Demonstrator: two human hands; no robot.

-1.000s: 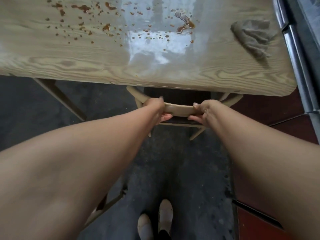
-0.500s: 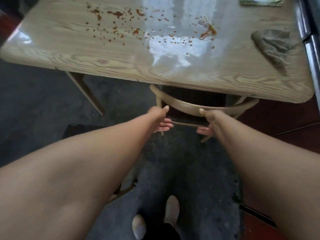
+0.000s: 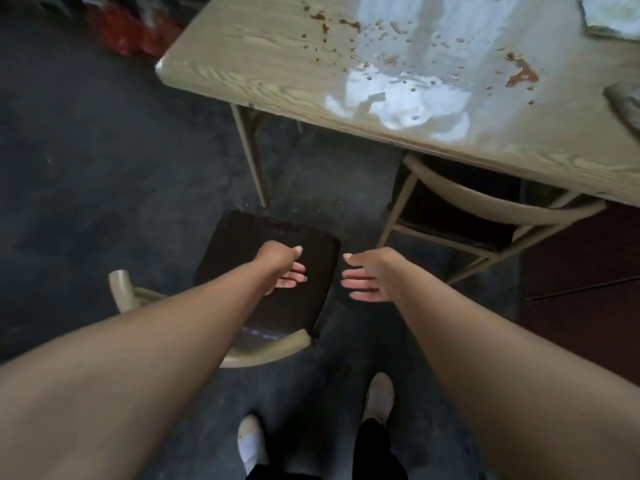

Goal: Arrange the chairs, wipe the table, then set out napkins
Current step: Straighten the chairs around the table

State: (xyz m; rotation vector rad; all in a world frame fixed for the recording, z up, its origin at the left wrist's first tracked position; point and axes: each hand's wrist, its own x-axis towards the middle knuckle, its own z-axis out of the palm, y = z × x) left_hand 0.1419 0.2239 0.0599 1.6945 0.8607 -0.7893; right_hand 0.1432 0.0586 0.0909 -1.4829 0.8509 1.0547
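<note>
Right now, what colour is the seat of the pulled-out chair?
Dark brown, nearly black seat, seen in the head view.

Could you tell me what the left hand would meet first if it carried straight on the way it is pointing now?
Most likely the dark seat of the pulled-out chair: the open left hand hangs above it, though depth is unclear.

Head view, our own body. Our forearms enter from the lower left and lower right of the frame, bare, with no sleeves showing. Our left hand (image 3: 282, 268) and right hand (image 3: 367, 277) wear nothing, nails short. At bottom centre, dark trouser legs (image 3: 375, 445) end in pale slip-on shoes (image 3: 380, 394), a white sock (image 3: 251, 445) above one.
</note>
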